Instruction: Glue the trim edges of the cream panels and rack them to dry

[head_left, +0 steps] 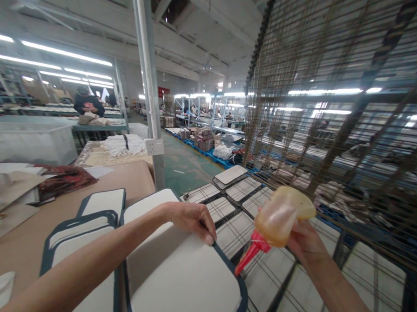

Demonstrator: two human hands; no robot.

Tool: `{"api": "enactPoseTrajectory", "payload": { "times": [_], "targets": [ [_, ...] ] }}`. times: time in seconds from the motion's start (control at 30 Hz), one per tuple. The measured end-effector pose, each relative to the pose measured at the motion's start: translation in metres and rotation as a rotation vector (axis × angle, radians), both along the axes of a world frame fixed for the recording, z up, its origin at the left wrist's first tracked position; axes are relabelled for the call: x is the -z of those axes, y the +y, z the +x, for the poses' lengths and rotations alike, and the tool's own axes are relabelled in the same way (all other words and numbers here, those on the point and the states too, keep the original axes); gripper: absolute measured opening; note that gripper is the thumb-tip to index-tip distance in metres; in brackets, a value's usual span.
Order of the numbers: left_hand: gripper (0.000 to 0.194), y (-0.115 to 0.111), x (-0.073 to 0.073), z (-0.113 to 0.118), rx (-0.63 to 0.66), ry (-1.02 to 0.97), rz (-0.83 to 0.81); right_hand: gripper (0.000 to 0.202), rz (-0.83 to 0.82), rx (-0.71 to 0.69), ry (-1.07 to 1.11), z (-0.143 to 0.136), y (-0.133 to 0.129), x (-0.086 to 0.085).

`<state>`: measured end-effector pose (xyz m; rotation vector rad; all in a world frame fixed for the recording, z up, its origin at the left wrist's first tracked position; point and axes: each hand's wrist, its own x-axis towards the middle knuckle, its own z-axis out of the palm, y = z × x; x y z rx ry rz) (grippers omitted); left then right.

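Observation:
My right hand (298,237) is wrapped around a squeeze bottle (279,213) of amber liquid, tipped so its red nozzle (248,255) points down and left. The nozzle's tip meets the dark edge of a white panel (183,278) with rounded corners. On the same panel's right edge, my left hand (194,220) has its fingers closed in a pinch at the dark border. Left of it, more dark-edged white panels (82,251) lie overlapping on the brown table. Beneath the bottle, similar panels (270,260) rest on a wire rack.
Wire rack shelves (330,75) slant up on the right. A post with a socket box (154,147) stands at the table's far edge. White strips (124,145) lie in a bundle beyond the table. A person (88,102) works at the back left, near a plastic bin (29,142).

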<state>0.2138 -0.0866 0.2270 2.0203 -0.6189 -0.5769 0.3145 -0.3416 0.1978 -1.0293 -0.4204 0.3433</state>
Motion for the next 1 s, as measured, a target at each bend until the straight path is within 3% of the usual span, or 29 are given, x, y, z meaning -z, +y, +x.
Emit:
{"api": "enactPoseTrajectory", "payload": {
  "times": [0.27, 0.43, 0.83, 1.0],
  "targets": [
    [0.046, 0.000, 0.001, -0.007, -0.044, -0.006, -0.039, 0.073, -0.037, -0.023, -0.028, -0.004, -0.010, 0.001],
    [0.046, 0.009, 0.006, -0.012, -0.085, -0.040, -0.041, 0.066, 0.008, 0.012, -0.017, -0.007, -0.017, 0.007],
    [0.046, 0.025, 0.004, -0.027, -0.209, -0.245, 0.015, 0.069, 0.127, 0.255, -0.069, -0.025, -0.025, 0.030],
    [0.045, 0.030, 0.004, -0.036, -0.290, -0.262, 0.033, 0.072, 0.173, 0.368, -0.106, -0.030, -0.021, 0.029]
  ]
}}
